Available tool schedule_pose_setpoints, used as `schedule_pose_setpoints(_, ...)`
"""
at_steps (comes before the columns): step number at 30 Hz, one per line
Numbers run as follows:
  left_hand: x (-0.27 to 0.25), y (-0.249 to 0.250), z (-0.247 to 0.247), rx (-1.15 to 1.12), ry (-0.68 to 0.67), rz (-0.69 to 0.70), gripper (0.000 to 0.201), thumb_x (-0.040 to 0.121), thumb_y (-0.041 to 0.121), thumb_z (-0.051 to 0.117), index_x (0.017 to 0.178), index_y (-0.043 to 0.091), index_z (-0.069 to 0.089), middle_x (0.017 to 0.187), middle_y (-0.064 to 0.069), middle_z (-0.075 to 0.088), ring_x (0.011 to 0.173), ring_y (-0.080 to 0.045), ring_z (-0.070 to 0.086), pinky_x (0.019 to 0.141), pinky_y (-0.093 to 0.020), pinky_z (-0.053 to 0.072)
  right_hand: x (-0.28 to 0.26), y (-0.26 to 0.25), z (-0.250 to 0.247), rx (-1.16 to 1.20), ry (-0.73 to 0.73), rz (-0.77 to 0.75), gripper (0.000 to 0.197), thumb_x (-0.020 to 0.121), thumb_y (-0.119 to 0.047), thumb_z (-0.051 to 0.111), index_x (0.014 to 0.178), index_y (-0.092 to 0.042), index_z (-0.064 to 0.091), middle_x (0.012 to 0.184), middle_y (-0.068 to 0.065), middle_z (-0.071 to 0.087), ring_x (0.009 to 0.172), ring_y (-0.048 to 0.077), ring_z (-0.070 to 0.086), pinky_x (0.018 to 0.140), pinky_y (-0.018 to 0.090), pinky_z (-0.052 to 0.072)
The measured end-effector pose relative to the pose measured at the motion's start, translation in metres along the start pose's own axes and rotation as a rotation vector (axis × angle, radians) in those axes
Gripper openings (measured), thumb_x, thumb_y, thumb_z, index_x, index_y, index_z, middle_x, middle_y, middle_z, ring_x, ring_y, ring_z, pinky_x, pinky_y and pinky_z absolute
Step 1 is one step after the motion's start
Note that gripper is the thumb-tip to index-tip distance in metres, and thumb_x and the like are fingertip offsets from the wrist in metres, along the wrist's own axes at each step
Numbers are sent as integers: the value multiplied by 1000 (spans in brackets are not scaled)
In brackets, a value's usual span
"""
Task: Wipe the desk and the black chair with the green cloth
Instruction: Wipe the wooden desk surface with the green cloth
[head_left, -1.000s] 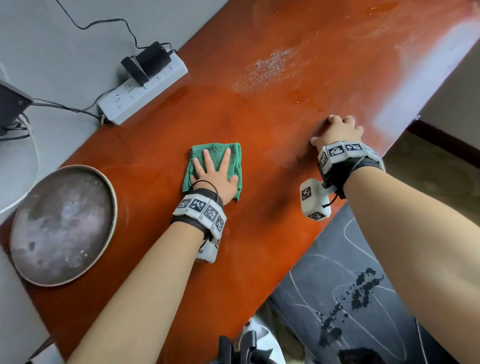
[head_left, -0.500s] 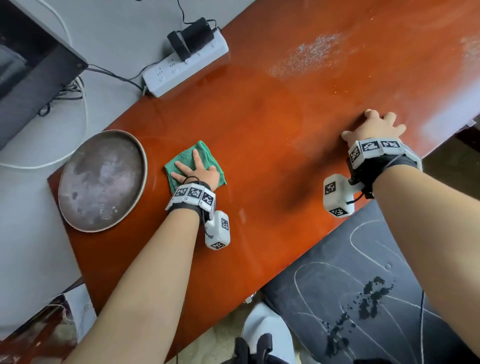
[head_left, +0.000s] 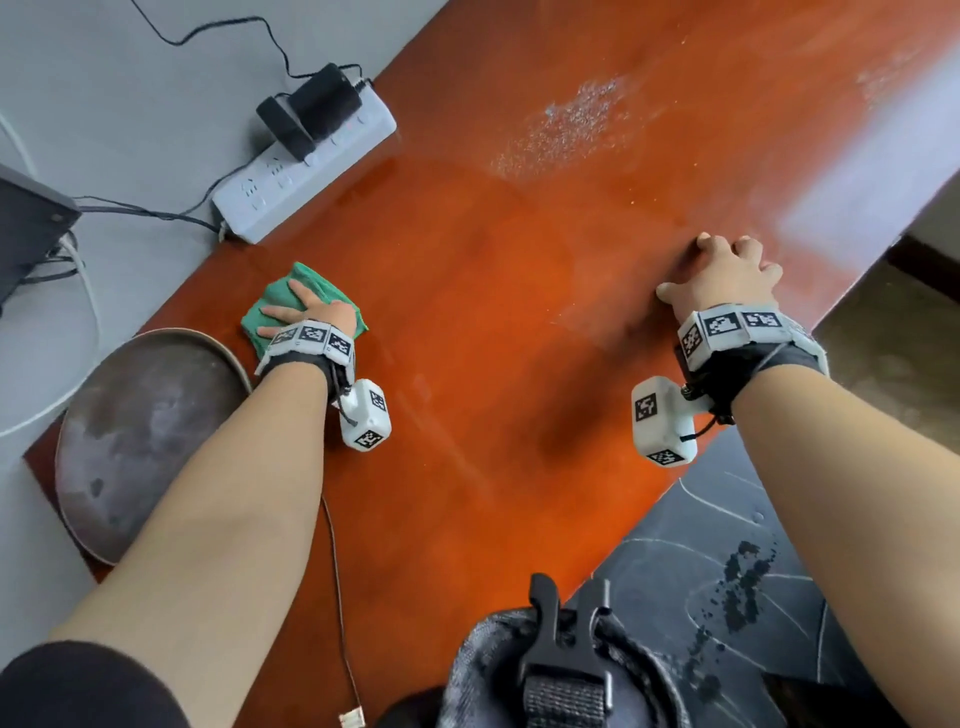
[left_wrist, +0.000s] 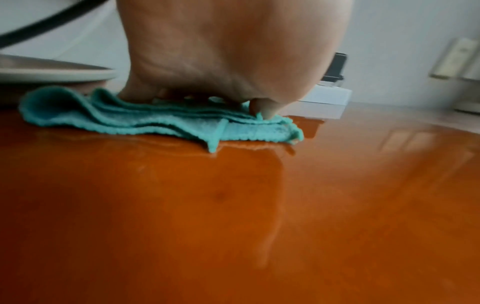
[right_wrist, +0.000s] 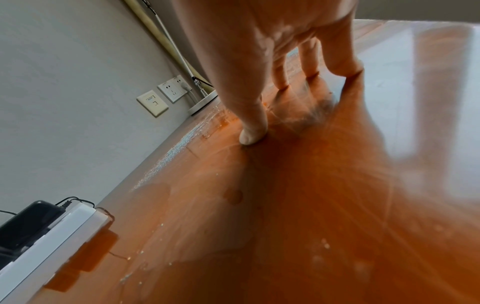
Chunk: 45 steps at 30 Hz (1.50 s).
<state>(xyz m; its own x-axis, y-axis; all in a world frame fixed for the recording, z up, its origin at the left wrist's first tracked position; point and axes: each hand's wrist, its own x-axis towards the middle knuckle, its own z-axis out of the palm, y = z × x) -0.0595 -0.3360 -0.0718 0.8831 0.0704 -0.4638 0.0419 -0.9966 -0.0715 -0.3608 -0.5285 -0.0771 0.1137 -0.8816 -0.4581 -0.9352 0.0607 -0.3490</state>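
Green terry cloth, folded into several layers, is pressed flat onto the glossy orange-brown wooden desk by the left hand, whose fingers are spread straight over it; in the left wrist view the cloth is seen pinned under the palm, with one fingertip touching its edge. One cloth is counted. The right hand is propped on the desk well apart from the left, its fingers bent with their tips on the wood, and nothing is held in it. Just beside the cloth, one round grey metal tray is seen at the desk's end. One white power strip lies along the back edge, with two black adapters plugged in. One patch of pale specks is spread on the wood farther along. Two wall sockets are visible in the right wrist view. One black chair seat, marked with white lines, is seen beneath the desk's front edge.
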Motion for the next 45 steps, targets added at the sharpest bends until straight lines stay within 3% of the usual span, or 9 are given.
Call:
schedule_pose_setpoints(3,-9,27,0,122,6,231,62,102,31,28,151,25,-10,156,-15,-16,142,-44,-10,111,-61,4,1,0,0,0,11,15,68,81,-34,70,140,-31,37,151,1,22,137,32,19,100,50,36)
schedule_pose_setpoints(8,-46,74,14,314,-40,642,64,101,31,28,151,22,-11,157,-14,-16,142,-42,-11,112,-61,9,1,-2,-1,3,10,31,68,80,-34,71,139,-32,38,150,-1,23,135,31,21,97,48,37)
schedule_pose_setpoints(12,-80,105,35,429,-49,844,66,100,34,30,150,23,-13,157,-11,-18,143,-38,-11,113,-60,7,-1,1,-3,-6,12,19,67,80,-35,71,139,-30,39,150,-1,23,134,32,22,98,48,36)
schedule_pose_setpoints(19,-57,87,24,484,-44,901,66,100,37,30,150,29,-13,158,-6,-17,144,-34,-11,115,-56,10,0,-1,-6,-4,-2,19,68,79,-35,72,139,-31,39,148,0,24,134,31,23,96,46,37)
schedule_pose_setpoints(25,-3,18,-5,381,-28,585,66,100,36,31,150,30,-12,158,-8,-15,143,-38,-11,115,-57,11,1,-2,-6,3,-2,24,69,80,-35,72,140,-31,38,149,-1,23,134,30,22,97,46,37)
schedule_pose_setpoints(28,6,-14,-6,361,-14,526,66,100,36,31,150,28,-11,158,-10,-14,143,-38,-11,115,-55,9,3,-3,-5,-2,-1,23,70,80,-35,72,140,-30,38,149,0,24,134,31,22,98,46,37)
schedule_pose_setpoints(35,-19,-52,12,528,-55,698,68,101,35,29,149,25,-18,156,-11,-21,143,-38,-13,113,-56,12,6,-2,-2,-13,-3,22,71,79,-37,72,141,-30,38,148,0,26,134,32,23,101,48,35)
schedule_pose_setpoints(45,-51,-106,22,970,-88,962,79,99,43,32,141,26,-33,152,-17,-30,141,-41,-18,115,-52,15,9,2,0,-64,-22,-8,73,80,-42,69,143,-32,34,150,0,23,135,33,21,104,52,33)
